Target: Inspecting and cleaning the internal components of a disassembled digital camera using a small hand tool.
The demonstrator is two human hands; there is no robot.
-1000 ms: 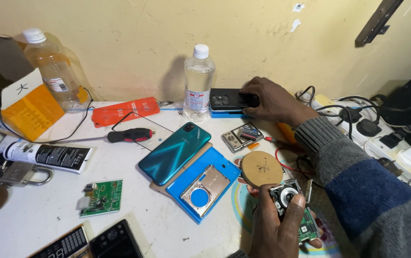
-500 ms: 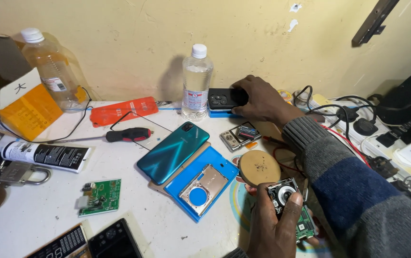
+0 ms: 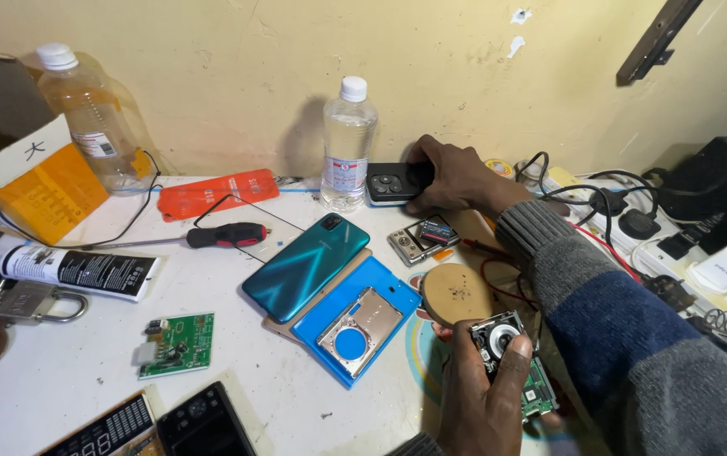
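Since the earlier frames: crept a little further left along the black phone (image 3: 390,183) with the right hand (image 3: 458,176), covering more of its right end. Hardly any shift at the near edge, with the left hand (image 3: 481,405) in much the same spot.

Right fingers (image 3: 424,160) clenched over the phone's right end, gripping it. Phone lying flat on the tabletop (image 3: 59,371), far side, against the wall, just right of the clear bottle (image 3: 346,143), camera end pointing left. Not yet lifted, as far as can be seen.

Left fingers (image 3: 511,371) wrapped round a small round part (image 3: 498,338), held just above a green board at the near right, just beside the wooden disc (image 3: 454,293).

Judging by the layout, well into a stripping-down job: teal phone (image 3: 304,266) lying back-up across a blue tray (image 3: 329,348), a metal frame (image 3: 363,317) resting loose on that tray, a small circuit board (image 3: 176,344) lying bare at the near left, a screwdriver (image 3: 224,235) set down to the left of the teal phone. Nothing visibly put back together. Black phone closed and whole, by the look of it.
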